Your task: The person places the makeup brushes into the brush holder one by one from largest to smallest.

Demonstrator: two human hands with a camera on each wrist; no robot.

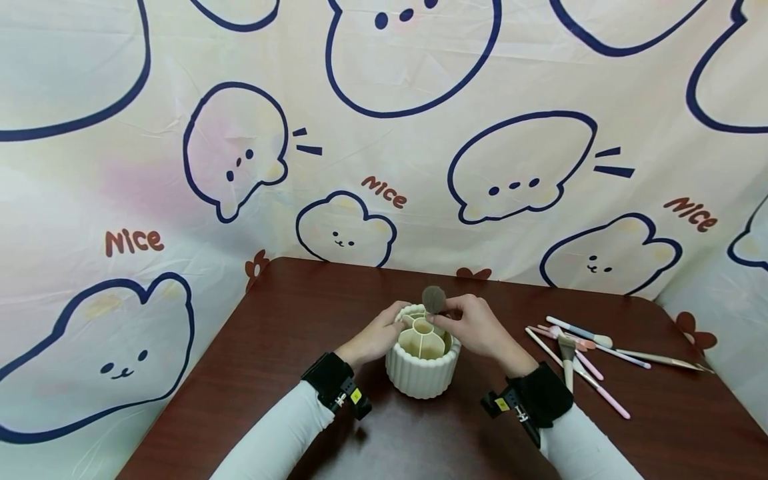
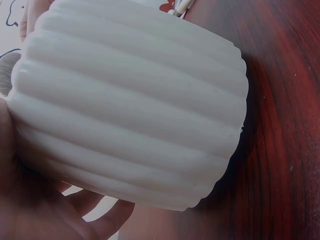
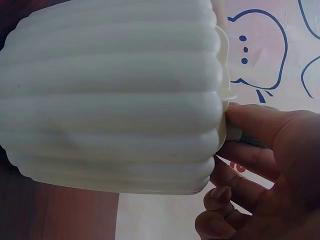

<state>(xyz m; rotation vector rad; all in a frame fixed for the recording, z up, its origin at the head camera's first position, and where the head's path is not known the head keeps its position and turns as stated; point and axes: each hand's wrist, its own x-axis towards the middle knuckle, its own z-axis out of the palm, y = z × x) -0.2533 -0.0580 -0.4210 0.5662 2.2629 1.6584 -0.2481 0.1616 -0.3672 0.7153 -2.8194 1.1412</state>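
A white ribbed brush holder (image 1: 423, 379) with cream dividers inside stands upright on the brown table. My left hand (image 1: 377, 337) holds it at the left side of its rim, the thumb toward the opening; in the left wrist view, fingers show past the ribbed wall (image 2: 130, 100). Over the far right part of the rim, my right hand (image 1: 480, 327) pinches a makeup brush (image 1: 434, 299), its round grey-brown bristle head up. The brush's handle is hidden by the fingers and holder. In the right wrist view, the thumb and fingers meet right at the holder's rim (image 3: 220, 100).
Several makeup brushes (image 1: 591, 380) lie in a loose, crossed pile on the table (image 1: 288, 320), right of my right forearm. A printed cloth backdrop (image 1: 372, 153) hangs behind the table's far edge and along the sides.
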